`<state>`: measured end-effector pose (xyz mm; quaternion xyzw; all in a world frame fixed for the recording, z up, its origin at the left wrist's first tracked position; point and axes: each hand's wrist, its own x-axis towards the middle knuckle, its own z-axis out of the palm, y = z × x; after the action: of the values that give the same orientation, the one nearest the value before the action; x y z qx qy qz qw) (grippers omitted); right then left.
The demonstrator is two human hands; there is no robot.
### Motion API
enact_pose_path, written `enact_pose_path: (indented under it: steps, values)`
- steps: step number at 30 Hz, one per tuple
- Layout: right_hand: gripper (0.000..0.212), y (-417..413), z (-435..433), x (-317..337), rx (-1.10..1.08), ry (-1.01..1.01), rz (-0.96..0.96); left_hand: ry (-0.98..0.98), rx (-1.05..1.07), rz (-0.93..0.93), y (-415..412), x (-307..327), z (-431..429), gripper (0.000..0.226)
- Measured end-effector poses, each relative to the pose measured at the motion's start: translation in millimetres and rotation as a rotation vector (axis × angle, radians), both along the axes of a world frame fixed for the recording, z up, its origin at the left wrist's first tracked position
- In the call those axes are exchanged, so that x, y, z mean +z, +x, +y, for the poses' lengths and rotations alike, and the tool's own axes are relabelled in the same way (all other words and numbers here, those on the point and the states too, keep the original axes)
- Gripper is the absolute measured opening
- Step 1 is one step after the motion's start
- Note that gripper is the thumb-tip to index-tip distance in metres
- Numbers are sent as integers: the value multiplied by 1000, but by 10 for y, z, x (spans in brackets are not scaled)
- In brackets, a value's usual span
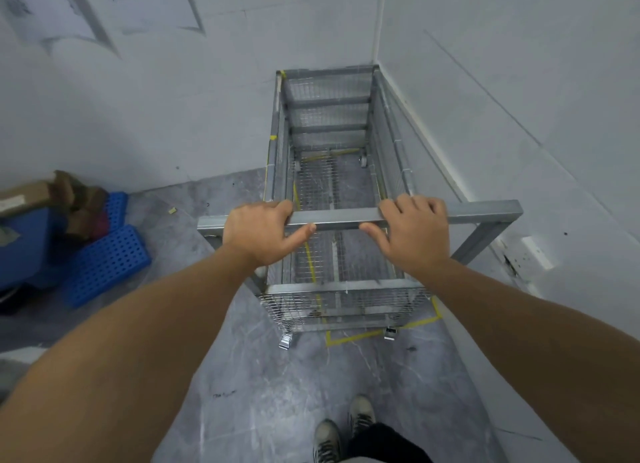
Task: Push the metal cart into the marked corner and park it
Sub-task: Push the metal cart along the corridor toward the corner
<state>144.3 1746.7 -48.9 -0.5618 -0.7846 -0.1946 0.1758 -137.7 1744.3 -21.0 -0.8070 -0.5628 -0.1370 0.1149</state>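
The grey metal cart [329,116], a tall wire-mesh cage on small castors, stands in the room's corner with its far end against the back wall and its right side along the right wall. My left hand [258,232] and my right hand [414,232] both grip the cart's horizontal handle bar [334,220], fingers over the top and thumbs underneath. Yellow floor tape [381,331] marks a rectangle on the grey floor. Its near corner shows just past the cart's near castors, and one strip shows through the mesh bottom.
Blue perforated plastic crates [107,258] and a cardboard box [24,196] lie on the floor at the left. A white wall socket [536,253] sits low on the right wall. My feet [343,431] stand on the floor behind the cart.
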Motion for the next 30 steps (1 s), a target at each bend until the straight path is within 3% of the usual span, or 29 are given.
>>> enact_pose_path:
  steps: [10, 17, 30]
  values:
    - [59, -41, -32, 65, -30, -106, -25, -145, 17, 52, -29, 50, 22, 59]
    - [66, -110, -66, 183, -7, -259, -42, -285, -109, 9, -174, 105, 64, 54]
    - [65, -1389, -194, 282, -64, -361, 28, -279, -283, 3, -1024, 145, 106, 45]
